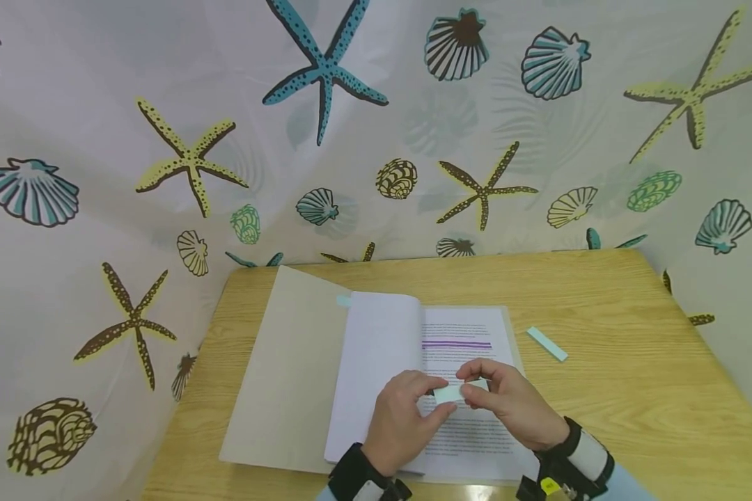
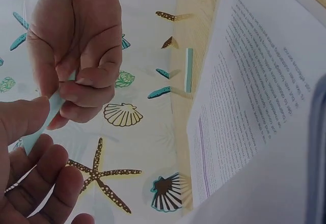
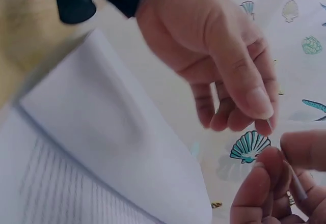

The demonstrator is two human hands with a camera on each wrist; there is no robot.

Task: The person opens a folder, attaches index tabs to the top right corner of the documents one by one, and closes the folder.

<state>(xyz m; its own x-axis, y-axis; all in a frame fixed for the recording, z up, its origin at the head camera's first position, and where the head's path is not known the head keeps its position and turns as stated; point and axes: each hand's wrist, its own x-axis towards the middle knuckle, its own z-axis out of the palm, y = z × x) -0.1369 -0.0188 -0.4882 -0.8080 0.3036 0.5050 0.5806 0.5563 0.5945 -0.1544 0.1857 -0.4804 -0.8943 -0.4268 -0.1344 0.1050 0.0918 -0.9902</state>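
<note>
A small pale teal sticky strip [image 1: 452, 394] is held just above the printed right page of an open book [image 1: 464, 431]. My left hand [image 1: 440, 401] pinches its left end between thumb and fingers. My right hand [image 1: 473, 391] pinches the right end. In the left wrist view the right hand [image 2: 76, 89] grips the strip [image 2: 43, 124] from above, and the left hand's thumb [image 2: 23, 119] lies against it. In the right wrist view the left hand [image 3: 254, 119] hangs over the page, with the right hand's fingertips [image 3: 275, 178] at the lower right.
The book lies on a wooden table [image 1: 633, 390], with purple highlighted lines [image 1: 456, 344] on its right page and a teal tab [image 1: 343, 300] on the left one. A second teal strip [image 1: 546, 344] lies on the table to the right. A seashell-print curtain [image 1: 376, 139] surrounds the table.
</note>
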